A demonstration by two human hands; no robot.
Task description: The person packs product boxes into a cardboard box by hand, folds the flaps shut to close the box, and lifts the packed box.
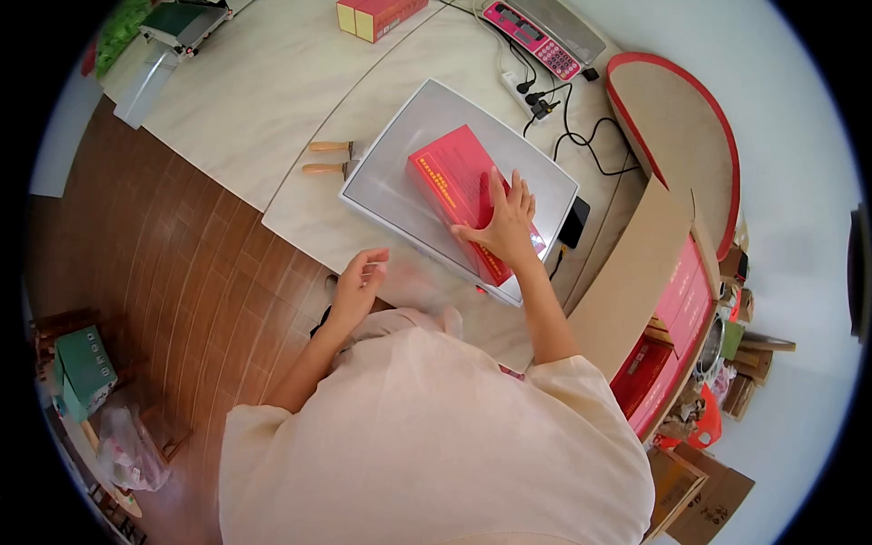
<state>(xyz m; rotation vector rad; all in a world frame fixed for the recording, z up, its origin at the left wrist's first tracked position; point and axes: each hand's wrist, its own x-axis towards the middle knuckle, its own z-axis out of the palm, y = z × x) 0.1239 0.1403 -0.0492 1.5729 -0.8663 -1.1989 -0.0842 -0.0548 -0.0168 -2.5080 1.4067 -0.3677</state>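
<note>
A red box (459, 186) with yellow lettering lies aslant on a grey flat plate (386, 159) with a white rim. My right hand (504, 222) spans the near half of the box, thumb at its left edge and fingers across its top. My left hand (361, 282) is off the box, below the plate's near-left edge. Its fingers are slightly bent and apart, with nothing plainly visible in them.
Two wooden-handled tools (327, 168) lie left of the plate; a black phone (574, 222) is at its right. Behind are a power strip (518, 95), a pink keypad scale (536, 41) and another red-yellow box (377, 18). An open carton (627, 282) holds red boxes.
</note>
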